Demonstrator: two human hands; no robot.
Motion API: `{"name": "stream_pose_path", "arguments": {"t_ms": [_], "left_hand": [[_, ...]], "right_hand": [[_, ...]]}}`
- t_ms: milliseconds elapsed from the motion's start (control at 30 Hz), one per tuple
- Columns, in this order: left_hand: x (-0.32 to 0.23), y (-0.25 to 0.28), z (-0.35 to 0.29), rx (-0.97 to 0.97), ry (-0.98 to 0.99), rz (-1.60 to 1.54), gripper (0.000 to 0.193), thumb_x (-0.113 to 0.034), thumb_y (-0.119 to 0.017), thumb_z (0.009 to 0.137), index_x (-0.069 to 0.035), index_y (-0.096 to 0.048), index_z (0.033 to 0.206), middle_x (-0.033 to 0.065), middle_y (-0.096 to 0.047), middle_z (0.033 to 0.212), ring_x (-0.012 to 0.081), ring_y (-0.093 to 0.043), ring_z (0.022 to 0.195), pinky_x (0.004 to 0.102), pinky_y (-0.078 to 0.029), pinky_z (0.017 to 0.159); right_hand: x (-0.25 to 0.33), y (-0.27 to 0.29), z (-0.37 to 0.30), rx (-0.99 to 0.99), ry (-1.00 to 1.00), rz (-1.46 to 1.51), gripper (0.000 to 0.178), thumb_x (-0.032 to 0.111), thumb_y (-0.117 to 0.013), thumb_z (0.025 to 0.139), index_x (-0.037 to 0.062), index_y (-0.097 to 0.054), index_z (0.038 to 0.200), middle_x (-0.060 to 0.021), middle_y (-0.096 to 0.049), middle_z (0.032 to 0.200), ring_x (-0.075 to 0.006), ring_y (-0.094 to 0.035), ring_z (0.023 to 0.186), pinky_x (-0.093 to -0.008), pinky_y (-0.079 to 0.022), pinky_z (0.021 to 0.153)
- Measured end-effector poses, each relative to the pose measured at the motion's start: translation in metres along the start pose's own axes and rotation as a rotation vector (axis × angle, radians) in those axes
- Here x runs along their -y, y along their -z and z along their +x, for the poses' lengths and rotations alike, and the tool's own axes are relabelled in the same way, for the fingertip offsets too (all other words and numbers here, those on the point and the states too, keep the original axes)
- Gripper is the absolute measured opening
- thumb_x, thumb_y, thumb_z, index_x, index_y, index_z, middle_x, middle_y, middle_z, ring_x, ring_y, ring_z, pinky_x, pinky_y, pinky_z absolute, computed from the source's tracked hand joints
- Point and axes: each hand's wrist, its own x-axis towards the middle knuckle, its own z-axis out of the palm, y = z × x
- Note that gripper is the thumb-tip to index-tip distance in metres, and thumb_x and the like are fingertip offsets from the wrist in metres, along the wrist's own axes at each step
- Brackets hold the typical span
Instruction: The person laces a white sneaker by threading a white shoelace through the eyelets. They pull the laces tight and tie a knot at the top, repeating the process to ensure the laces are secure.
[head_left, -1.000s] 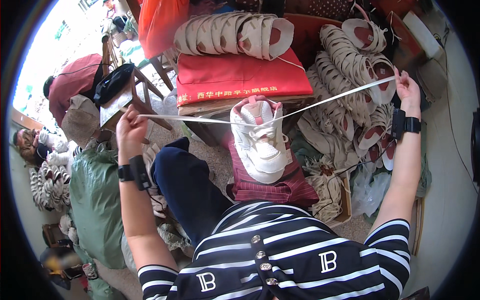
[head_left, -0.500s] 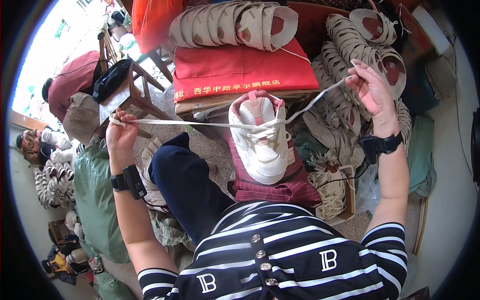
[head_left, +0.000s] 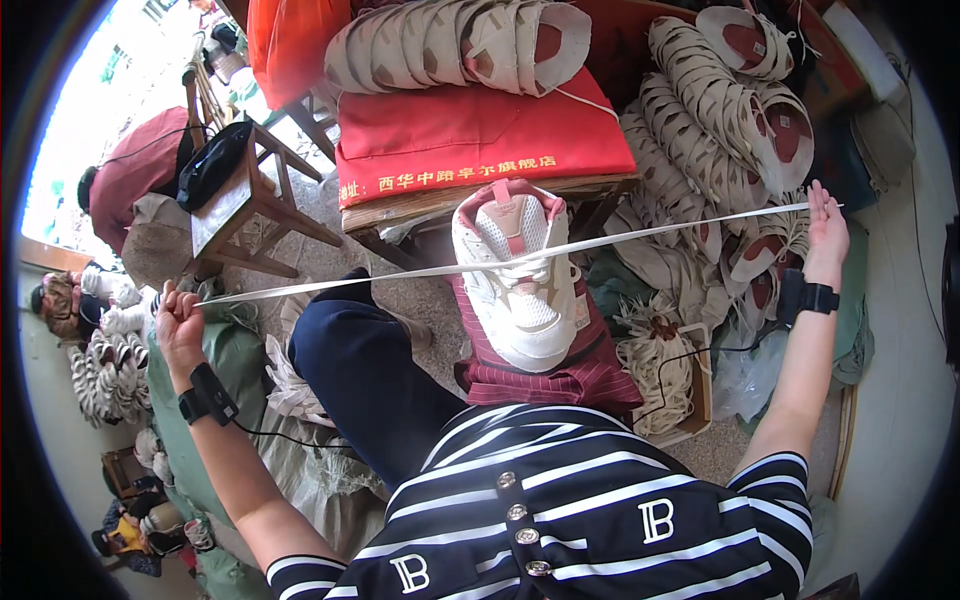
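Observation:
A white and beige sneaker (head_left: 532,335) with a pink lining rests toe toward me on a maroon striped cloth (head_left: 590,385) over my lap. One white shoelace (head_left: 640,236) stretches nearly straight and taut across its tongue, rising to the right. My left hand (head_left: 179,328), out at the far left, is closed with curled fingers on one end of the lace. Far out on the right, my right hand (head_left: 827,232) pinches the other end, its fingers mostly straight and pointing up. Neither hand touches the sneaker.
Beyond the sneaker, a wooden table (head_left: 480,192) bears a red cloth (head_left: 480,135) and a row of nested shoe uppers (head_left: 430,50). More uppers (head_left: 700,110) are piled at the right, above a box of loose laces (head_left: 660,395). A wooden stool (head_left: 255,195) stands at the left.
Both hands have moved outward, the left also down toward me and the right slightly lower. The lace, bent at the sneaker before, is now pulled long and straight.

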Motion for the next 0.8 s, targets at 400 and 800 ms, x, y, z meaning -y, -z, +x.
{"name": "stream_pose_path", "arguments": {"t_ms": [400,800], "left_hand": [[0.25,-0.209,-0.177,0.408,0.016,0.922,0.025,-0.021,-0.056,0.105,-0.003,-0.068,0.117,-0.0015,-0.061,0.082,0.0041,-0.042,0.065,0.0203,-0.033,0.056],[0.324,-0.201,-0.235,0.693,0.322,0.956,0.027,-0.02,-0.055,0.106,0.002,-0.07,0.099,0.0014,-0.07,0.088,0.0057,-0.056,0.07,0.0221,-0.046,0.064]], "right_hand": [[-0.121,-0.154,-0.261,0.922,-0.305,-0.511,0.022,0.015,-0.059,0.103,-0.0009,-0.066,0.116,-0.0075,-0.072,0.092,-0.0134,-0.072,0.082,-0.0255,-0.055,0.076],[-0.135,-0.179,-0.295,1.247,-0.137,-0.925,0.012,0.015,-0.063,0.095,0.0036,-0.065,0.09,0.0003,-0.063,0.074,-0.007,-0.058,0.064,-0.0276,-0.049,0.056]]}}
